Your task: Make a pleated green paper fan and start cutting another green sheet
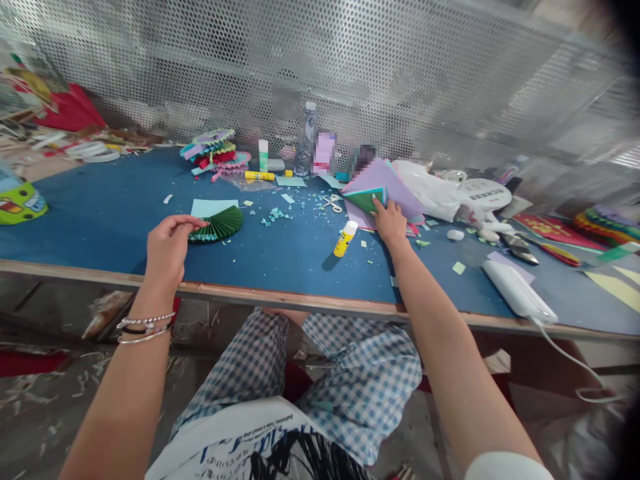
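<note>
Between the thumb and fingers of my left hand point(167, 250) is the end of a dark green pleated paper fan point(225, 225), spread in a half-round over the table. A light blue paper piece point(215, 207) lies behind it. My right hand point(391, 223) reaches to a stack of coloured paper, its fingers at the edge of a green sheet point(364, 199) that lies on lilac paper point(383, 177). The thumb is hidden there. A yellow glue stick point(345, 239) with a white cap stands upright between my hands. White-handled scissors point(331, 204) lie behind it.
Paper scraps point(277, 215) litter the blue tabletop point(280, 267). Pleated coloured papers point(215, 152), a water bottle point(306, 140) and a phone point(325, 152) are along the back. To the right are a plastic bag point(425, 190), pliers point(520, 248) and a corded white device point(517, 290) near the front edge.
</note>
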A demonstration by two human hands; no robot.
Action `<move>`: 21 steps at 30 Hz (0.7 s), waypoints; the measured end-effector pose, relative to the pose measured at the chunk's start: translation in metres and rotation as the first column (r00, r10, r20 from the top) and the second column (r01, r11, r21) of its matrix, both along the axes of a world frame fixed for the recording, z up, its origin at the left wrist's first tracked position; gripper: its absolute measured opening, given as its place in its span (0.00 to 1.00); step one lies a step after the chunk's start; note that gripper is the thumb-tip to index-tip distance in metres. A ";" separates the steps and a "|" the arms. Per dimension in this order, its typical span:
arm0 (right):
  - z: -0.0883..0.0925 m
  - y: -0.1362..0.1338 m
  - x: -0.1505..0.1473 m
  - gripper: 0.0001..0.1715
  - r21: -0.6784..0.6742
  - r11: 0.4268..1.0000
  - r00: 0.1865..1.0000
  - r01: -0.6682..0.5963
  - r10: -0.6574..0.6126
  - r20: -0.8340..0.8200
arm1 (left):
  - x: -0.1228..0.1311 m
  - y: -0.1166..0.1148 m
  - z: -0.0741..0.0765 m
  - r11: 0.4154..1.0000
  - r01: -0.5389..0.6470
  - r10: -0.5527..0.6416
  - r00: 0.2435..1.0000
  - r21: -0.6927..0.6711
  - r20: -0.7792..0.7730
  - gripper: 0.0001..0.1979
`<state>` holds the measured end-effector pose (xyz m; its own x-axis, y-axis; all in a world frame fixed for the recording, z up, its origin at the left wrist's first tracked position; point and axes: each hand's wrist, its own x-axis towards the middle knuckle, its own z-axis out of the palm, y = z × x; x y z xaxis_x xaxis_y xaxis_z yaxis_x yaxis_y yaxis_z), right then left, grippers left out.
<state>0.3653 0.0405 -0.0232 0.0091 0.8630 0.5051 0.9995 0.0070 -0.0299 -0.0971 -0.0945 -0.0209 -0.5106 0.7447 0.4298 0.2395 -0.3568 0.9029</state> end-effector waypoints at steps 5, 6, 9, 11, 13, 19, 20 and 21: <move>-0.004 0.005 0.002 0.24 0.043 0.998 0.992 -0.056 0.060 -0.108 | 0.000 0.001 -0.001 1.000 0.007 -0.007 1.000 -0.003 0.003 0.07; -0.006 0.007 0.004 0.24 0.055 0.995 0.987 -0.086 0.093 -0.135 | 0.000 0.001 -0.001 1.000 0.006 -0.006 1.000 -0.004 0.002 0.07; -0.012 0.014 0.010 0.24 0.090 0.976 0.948 -0.196 0.212 -0.236 | 0.001 0.000 0.001 1.000 -0.004 0.004 1.000 -0.002 -0.005 0.07; -0.015 0.017 0.013 0.23 0.077 0.966 0.915 -0.247 0.258 -0.311 | 0.001 0.000 0.001 1.000 -0.004 0.004 1.000 -0.001 -0.010 0.07; -0.017 0.019 0.016 0.21 0.048 0.962 0.894 -0.267 0.266 -0.361 | 0.001 0.000 0.000 1.000 0.001 -0.001 1.000 0.005 -0.012 0.07; -0.014 0.013 0.016 0.27 0.103 0.974 0.907 -0.201 0.224 -0.357 | -0.001 0.002 -0.003 1.000 0.005 -0.005 1.000 0.016 0.001 0.07; -0.013 0.010 0.016 0.30 0.103 0.977 0.917 -0.188 0.212 -0.337 | -0.001 0.002 -0.003 1.000 0.006 -0.006 1.000 0.018 0.000 0.07; -0.011 0.007 0.016 0.31 0.099 0.981 0.929 -0.169 0.192 -0.316 | -0.001 0.002 -0.002 1.000 0.006 -0.006 1.000 0.021 -0.001 0.07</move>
<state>0.3808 0.0479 -0.0344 0.0288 0.8288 0.5588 0.9177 0.1997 -0.3435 -0.0984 -0.0921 -0.0234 -0.5060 0.7385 0.4456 0.2382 -0.3768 0.8951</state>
